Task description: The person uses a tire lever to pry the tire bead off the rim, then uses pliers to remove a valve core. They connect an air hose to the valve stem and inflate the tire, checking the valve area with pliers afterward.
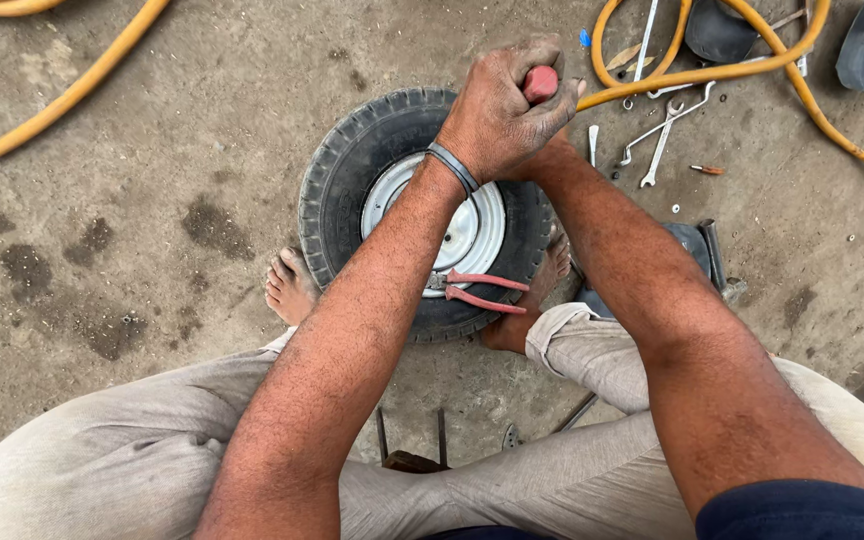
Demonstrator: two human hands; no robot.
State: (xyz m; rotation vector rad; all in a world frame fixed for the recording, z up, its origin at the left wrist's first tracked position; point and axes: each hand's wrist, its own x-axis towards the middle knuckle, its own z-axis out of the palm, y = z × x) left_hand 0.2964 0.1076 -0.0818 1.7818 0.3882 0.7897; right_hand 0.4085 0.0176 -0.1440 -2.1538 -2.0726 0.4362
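While the person squats over the concrete floor [152, 150], the head view shows a small wheel [347, 170] lying flat between the bare feet, its black tyre around a white metal rim [472, 230]. The left hand [497, 115] has its grip clenched around a red tool handle [540, 82] held upright above the tyre's far edge; a dark band sits on that wrist. The right hand [552, 150] is largely hidden behind the left, so whether its grip is clenched cannot be told. Red-handled pliers [482, 290] rest on the rim's near side, touching the tyre. A yellow hose [712, 70] loops across the floor beyond the hands, and several spanners [664, 135] lie near it, well apart from the wheel.
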